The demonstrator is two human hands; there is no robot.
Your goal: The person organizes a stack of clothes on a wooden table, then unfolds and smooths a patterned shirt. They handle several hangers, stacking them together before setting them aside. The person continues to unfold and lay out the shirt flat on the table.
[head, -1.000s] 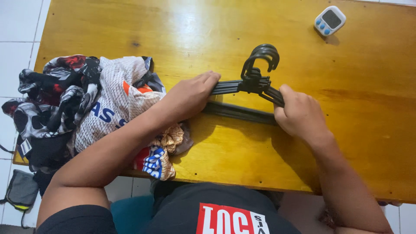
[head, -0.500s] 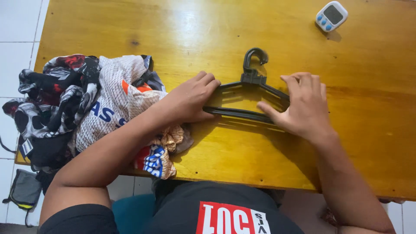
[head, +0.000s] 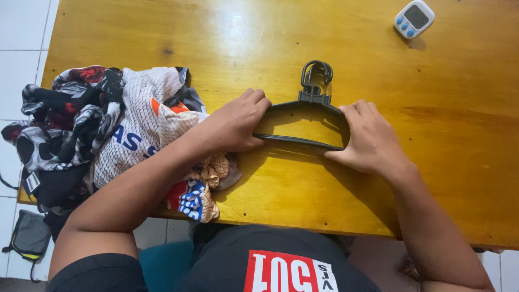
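Stack of black plastic hangers pinched flat at both ends, left hand and right hand curled closed; nested hooks likely to splay or tangle if squeezed unevenly.

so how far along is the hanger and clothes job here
Early. Looks done: nothing hung; every garment sits in the clothes pile at the wooden table's left edge. In hand: the left hand and right hand press the ends of the black hangers stacked flat. Left: the whole pile appears untouched.
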